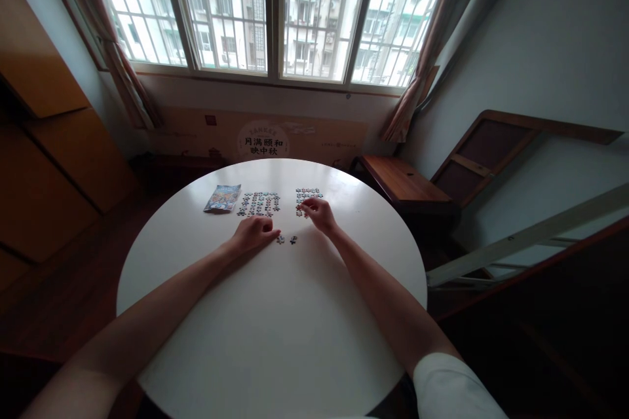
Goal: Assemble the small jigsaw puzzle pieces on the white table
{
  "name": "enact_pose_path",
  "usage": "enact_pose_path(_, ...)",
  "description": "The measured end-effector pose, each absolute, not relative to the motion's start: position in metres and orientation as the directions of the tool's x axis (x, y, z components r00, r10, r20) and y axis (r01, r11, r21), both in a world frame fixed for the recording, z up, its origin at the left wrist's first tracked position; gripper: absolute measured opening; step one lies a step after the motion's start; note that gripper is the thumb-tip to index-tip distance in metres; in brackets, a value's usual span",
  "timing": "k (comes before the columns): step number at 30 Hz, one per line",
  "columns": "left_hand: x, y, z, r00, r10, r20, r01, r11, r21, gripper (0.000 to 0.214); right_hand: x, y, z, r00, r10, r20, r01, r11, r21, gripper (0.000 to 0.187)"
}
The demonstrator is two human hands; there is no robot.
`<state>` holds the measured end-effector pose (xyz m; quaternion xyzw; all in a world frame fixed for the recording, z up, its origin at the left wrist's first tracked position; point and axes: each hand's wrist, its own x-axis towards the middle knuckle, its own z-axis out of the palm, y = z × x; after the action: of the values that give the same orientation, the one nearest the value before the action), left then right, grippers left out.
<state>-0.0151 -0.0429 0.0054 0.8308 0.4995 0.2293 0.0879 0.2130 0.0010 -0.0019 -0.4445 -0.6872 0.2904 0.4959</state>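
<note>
On a round white table (275, 327) lie two patches of joined jigsaw pieces: a larger patch (259, 203) and a smaller patch (308, 195) to its right. My left hand (253, 233) rests on the table with its fingers curled, just left of two loose pieces (286, 239). My right hand (318, 213) is at the near edge of the smaller patch, fingertips pinched together on what looks like a puzzle piece. A small printed packet (223, 198) lies left of the larger patch.
A barred window (275, 13) with curtains fills the far wall. A wooden side table (400, 181) and a leaning wooden frame (484, 154) stand to the right. Wooden cabinets (44, 163) line the left.
</note>
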Motion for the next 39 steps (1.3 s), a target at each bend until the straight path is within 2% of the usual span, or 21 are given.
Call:
enact_pose_path(4, -0.016, -0.042, 0.003, 0.393, 0.867, 0.307, 0.793, -0.489, 0.363, 0.033, 0.251, 0.015, -0.002, 0.065, 0.935, 0.349, 0.404, 0.295, -0.866, 0.016)
enact_pose_path(7, -0.017, -0.041, 0.002, 0.396, 0.866, 0.304, 0.802, -0.488, 0.345, 0.033, 0.269, 0.018, -0.005, 0.081, 0.972, 0.220, 0.456, 0.160, -0.875, 0.013)
enact_pose_path(10, -0.017, -0.042, 0.002, 0.396, 0.873, 0.286, 0.815, -0.477, 0.329, 0.033, 0.274, 0.016, -0.006, 0.064, 0.985, 0.158, 0.513, 0.103, -0.852, 0.013)
enact_pose_path(14, -0.016, -0.043, 0.004, 0.401, 0.874, 0.275, 0.818, -0.477, 0.322, 0.033, 0.271, 0.012, -0.005, 0.009, 0.988, 0.155, 0.583, 0.120, -0.803, 0.012)
enact_pose_path(20, -0.016, -0.044, 0.005, 0.413, 0.868, 0.275, 0.812, -0.487, 0.321, 0.032, 0.269, 0.004, 0.004, 0.052, 0.963, 0.263, 0.729, 0.144, -0.670, 0.012)
enact_pose_path(27, -0.017, -0.043, 0.004, 0.423, 0.859, 0.288, 0.808, -0.501, 0.310, 0.031, 0.270, -0.001, 0.012, -0.006, 0.993, 0.119, 0.723, 0.087, -0.685, 0.012)
enact_pose_path(39, -0.017, -0.042, 0.001, 0.428, 0.853, 0.299, 0.818, -0.506, 0.272, 0.032, 0.266, 0.004, 0.006, -0.037, 0.979, 0.200, 0.778, 0.154, -0.609, 0.011)
